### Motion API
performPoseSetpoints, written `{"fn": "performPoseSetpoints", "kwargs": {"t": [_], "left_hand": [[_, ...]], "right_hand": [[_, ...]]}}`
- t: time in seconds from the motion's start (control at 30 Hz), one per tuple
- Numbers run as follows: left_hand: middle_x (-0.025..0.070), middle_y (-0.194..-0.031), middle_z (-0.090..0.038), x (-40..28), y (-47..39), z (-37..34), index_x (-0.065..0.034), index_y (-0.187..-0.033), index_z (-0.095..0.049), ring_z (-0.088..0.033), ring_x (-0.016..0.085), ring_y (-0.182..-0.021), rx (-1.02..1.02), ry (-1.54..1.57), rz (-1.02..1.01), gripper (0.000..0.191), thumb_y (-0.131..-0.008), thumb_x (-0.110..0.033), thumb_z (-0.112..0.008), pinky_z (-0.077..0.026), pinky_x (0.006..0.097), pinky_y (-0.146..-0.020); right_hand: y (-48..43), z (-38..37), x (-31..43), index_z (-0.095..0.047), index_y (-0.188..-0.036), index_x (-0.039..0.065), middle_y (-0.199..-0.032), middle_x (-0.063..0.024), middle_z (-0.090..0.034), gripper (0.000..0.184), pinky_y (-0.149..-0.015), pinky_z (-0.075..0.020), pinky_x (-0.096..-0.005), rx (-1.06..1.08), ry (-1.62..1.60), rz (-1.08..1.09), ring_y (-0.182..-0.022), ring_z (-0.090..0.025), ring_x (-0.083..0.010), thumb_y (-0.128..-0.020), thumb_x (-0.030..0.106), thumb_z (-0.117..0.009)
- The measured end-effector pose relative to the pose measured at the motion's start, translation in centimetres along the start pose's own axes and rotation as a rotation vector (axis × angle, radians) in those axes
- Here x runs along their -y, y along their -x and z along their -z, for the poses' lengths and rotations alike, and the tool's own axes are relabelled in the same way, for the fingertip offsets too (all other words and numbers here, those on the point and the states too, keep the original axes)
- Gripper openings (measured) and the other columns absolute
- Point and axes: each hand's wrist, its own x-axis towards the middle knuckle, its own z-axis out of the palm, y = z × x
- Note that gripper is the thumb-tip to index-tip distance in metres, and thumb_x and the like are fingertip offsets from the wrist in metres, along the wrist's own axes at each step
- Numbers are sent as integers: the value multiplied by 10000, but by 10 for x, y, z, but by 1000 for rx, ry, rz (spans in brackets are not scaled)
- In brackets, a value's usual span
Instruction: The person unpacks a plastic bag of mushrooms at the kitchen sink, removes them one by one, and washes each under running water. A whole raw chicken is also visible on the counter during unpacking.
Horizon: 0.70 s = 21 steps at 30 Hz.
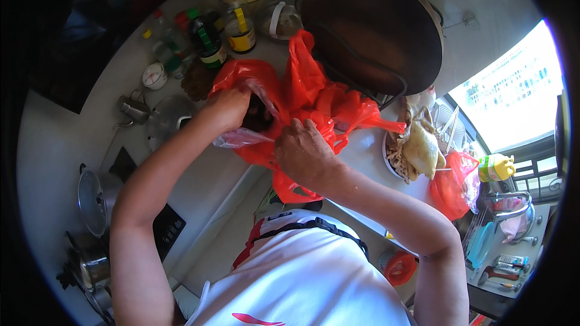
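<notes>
My left hand (230, 107) is closed at the opening of a clear plastic bag (244, 137), and its fingertips are partly hidden. The clear bag sits inside a red plastic bag (253, 69), over the counter's front edge. Dark contents (259, 117) show through the opening, too dim to identify. My right hand (304, 156) grips bunched red plastic on the near right side of the opening. To the right, a whole plucked chicken (421, 145) rests on a white dish (388, 163) with pale shredded pieces beside it.
Behind the bags stand sauce bottles (204, 38) and a large round dark pan or lid (371, 31). A steel pot lid (170, 117) lies left. Another red bag (453, 185) and a yellow jug (496, 167) stand right, near the window. Pots (97, 199) line the far left.
</notes>
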Motion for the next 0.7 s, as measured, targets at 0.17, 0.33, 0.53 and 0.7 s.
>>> {"fn": "performPoseSetpoints", "kwargs": {"t": [0.17,0.33,0.53,0.7], "left_hand": [[272,-1255,-623,16,27,-27,48,-1348,-492,-605,437,-1188,-195,101,-111,598,-801,-15,-723,-508,461,-1014],[275,-1273,-613,8,50,-30,62,-1391,-486,-618,426,-1171,-176,212,-164,627,-806,11,-705,-512,458,-1009],[229,-1105,-692,2,81,-16,52,-1223,-643,-672,386,-1066,-209,315,-248,385,-839,22,-645,-550,439,-923],[187,-1008,-712,-2,116,-9,26,-1143,-690,-677,361,-1030,-196,330,-314,300,-848,-11,-649,-551,422,-905]], "right_hand": [[2,1,3,-725,-1058,45,-1026,-115,-658,248,-881,-474,-395,-3,49,19,-1062,-554,-279,-869,181,-639],[-2,4,-1,-749,-998,78,-1050,-104,-656,214,-853,-476,-375,43,23,38,-1075,-537,-286,-869,213,-644],[-9,9,-3,-782,-964,131,-1149,-125,-659,195,-886,-449,-382,-73,39,48,-1140,-522,-298,-881,243,-646],[-11,10,-9,-746,-975,70,-1076,-158,-661,204,-878,-495,-408,-45,-16,97,-1139,-552,-319,-878,211,-635]]}}
